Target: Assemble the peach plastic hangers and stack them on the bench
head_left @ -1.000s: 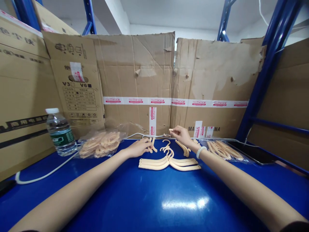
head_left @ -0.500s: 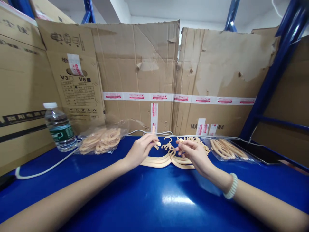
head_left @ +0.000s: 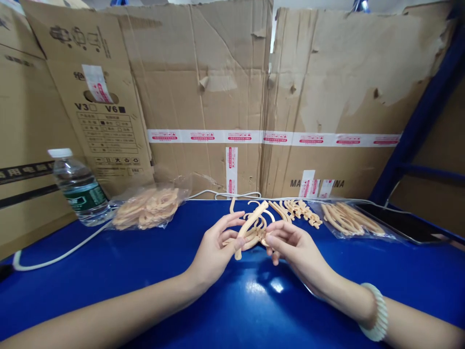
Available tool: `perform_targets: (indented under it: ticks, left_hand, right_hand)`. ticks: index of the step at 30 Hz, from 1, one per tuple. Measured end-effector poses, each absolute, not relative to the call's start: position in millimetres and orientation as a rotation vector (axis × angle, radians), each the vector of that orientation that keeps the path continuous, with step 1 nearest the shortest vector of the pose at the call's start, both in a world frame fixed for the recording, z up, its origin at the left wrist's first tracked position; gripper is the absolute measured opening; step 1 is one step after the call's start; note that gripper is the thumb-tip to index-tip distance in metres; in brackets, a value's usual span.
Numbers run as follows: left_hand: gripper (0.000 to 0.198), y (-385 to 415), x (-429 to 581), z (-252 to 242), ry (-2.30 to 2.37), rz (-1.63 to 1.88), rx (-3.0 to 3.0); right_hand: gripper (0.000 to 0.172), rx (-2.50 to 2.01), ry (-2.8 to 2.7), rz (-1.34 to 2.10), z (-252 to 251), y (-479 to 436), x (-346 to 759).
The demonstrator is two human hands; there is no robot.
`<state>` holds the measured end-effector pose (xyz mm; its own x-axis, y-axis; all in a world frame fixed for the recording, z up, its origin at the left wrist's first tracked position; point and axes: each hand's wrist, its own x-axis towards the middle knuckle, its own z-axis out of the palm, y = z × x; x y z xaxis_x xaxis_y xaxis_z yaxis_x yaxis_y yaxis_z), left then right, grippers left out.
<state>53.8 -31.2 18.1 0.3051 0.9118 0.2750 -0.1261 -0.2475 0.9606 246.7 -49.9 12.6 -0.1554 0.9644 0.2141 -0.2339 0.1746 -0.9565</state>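
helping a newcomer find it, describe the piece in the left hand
At the blue table, find the left hand. It holds a curved beige bar, slanting upward, raised in the grip, unlike the similar bars lying beyond.

Workshop bench (head_left: 236, 315), cardboard walls (head_left: 203, 106), blue racking (head_left: 421, 114)

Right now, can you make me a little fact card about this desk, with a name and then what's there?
Left hand: holds a long, curved, cream-coloured stick
Right hand: pinches a small cream-coloured piece, shape partly hidden
Beyond the hands: curved cream-coloured hangers, partly covered
Far left: see-through plastic bottle, white cap, green label
Far right: flat black rectangular device
Desk: shiny blue surface
Back: brown cardboard sheets
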Motion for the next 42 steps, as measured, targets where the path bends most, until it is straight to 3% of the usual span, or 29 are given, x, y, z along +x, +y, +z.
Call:
perform_targets:
  ticks: [3, 7, 11, 18, 28, 42]
  left_hand:
    - [0.052, -31, 55, 16, 0.746, 1.222, 1.363]
    - [0.023, -31, 55, 9, 0.757, 1.265, 1.353]
    - [0.017, -31, 54, 5, 0.803, 1.335, 1.464]
    - [0.014, -33, 54, 5, 0.820, 1.287, 1.603]
    - [0.018, -37, 55, 4, 0.747, 1.261, 1.611]
    - [0.020, -47, 57, 10, 0.699, 1.185, 1.664]
  right_hand:
    - [0.035, -0.768, -1.293, 1.329, 9, -49, 246]
    - [0.040, -0.764, -1.294, 1.326, 9, -48, 244]
    - [0.033, -0.830, -1.323, 1.327, 11, -49, 246]
    - [0.020, -0.859, -1.322, 1.308, 9, -49, 249]
    - [0.029, -0.861, -1.245, 1.555, 11, -52, 245]
    - [0.033, -0.921, -1.345, 1.405, 12, -53, 246]
